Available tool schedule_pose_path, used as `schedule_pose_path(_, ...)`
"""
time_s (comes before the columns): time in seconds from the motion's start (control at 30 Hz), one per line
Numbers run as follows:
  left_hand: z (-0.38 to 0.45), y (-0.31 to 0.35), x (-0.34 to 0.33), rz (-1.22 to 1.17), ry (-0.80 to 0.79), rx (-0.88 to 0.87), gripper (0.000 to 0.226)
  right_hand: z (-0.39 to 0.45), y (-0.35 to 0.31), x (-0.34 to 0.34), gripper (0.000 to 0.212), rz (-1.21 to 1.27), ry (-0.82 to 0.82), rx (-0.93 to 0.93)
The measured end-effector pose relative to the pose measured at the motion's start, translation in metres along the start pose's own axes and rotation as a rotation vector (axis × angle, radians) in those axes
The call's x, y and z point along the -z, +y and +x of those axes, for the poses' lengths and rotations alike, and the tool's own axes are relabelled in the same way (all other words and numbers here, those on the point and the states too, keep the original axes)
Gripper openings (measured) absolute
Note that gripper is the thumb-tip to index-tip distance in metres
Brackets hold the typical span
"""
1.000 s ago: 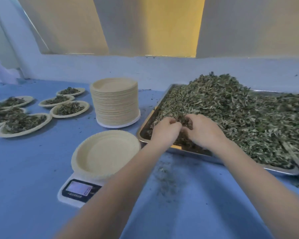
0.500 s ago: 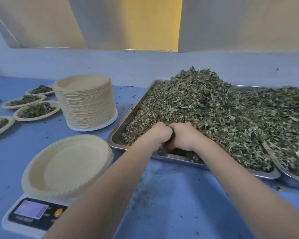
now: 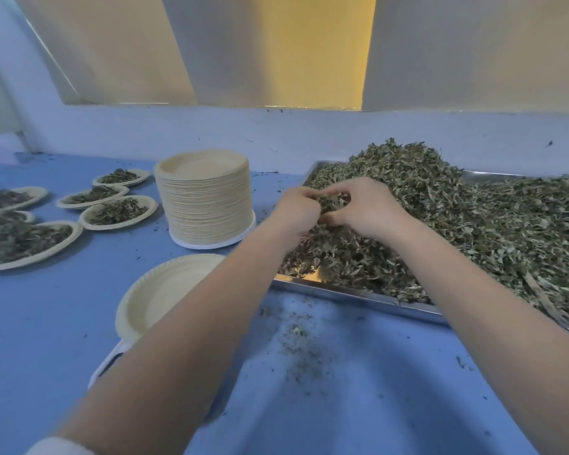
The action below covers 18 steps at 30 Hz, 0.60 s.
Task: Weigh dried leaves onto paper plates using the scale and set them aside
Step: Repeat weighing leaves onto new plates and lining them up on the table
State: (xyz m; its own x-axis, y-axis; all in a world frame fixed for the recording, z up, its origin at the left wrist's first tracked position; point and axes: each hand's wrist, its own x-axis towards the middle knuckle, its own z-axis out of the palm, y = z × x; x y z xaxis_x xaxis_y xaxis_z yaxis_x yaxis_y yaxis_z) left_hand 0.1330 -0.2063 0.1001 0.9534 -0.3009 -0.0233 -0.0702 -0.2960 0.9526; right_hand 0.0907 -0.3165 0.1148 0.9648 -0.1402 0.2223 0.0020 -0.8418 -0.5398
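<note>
A large heap of dried leaves (image 3: 467, 224) fills a steel tray (image 3: 352, 292) on the right. Above its near left corner, my left hand (image 3: 298, 213) and my right hand (image 3: 363, 205) are cupped together, gripping a clump of dried leaves (image 3: 334, 200) between them. An empty paper plate (image 3: 158, 293) sits on the white scale (image 3: 109, 359) at lower left; my left forearm covers the scale's display and part of the plate.
A tall stack of paper plates (image 3: 207, 198) stands behind the scale. Several plates with leaf portions (image 3: 117, 213) lie at the left on the blue table (image 3: 30, 323). Leaf crumbs (image 3: 296, 339) are scattered in front of the tray. A wall runs close behind.
Both hands have risen from the pile with a clump of leaves held between them. The camera view has swung back to the left, showing more filled plates.
</note>
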Motion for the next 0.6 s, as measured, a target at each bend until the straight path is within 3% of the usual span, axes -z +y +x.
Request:
schedule_pose_path(0.17,-0.022,-0.003,0.057,-0.018,0.076,-0.093,0.044,-0.004,-0.054,-0.014,0.054,0.007,0.0,0.102)
schedule_pose_path(0.27,-0.043,-0.011,0.096,0.099,0.147,-0.104,0.044,-0.01,-0.089,-0.035,0.054,0.034,-0.046,0.145)
schedule_pose_path(0.4,-0.069,-0.033,0.134,0.293,0.12,0.016,0.04,-0.021,-0.113,-0.069,0.048,0.079,-0.222,0.148)
schedule_pose_path(0.47,-0.08,-0.046,0.144,0.374,0.119,0.089,0.04,-0.025,-0.116,-0.083,0.052,-0.048,-0.28,0.163)
schedule_pose_path(0.53,-0.087,-0.055,0.154,0.369,0.175,0.11,0.042,-0.028,-0.116,-0.09,0.057,-0.048,-0.312,0.157)
schedule_pose_path(0.6,-0.089,-0.058,0.163,0.329,0.244,0.099,0.041,-0.027,-0.117,-0.092,0.044,0.035,-0.3,0.151)
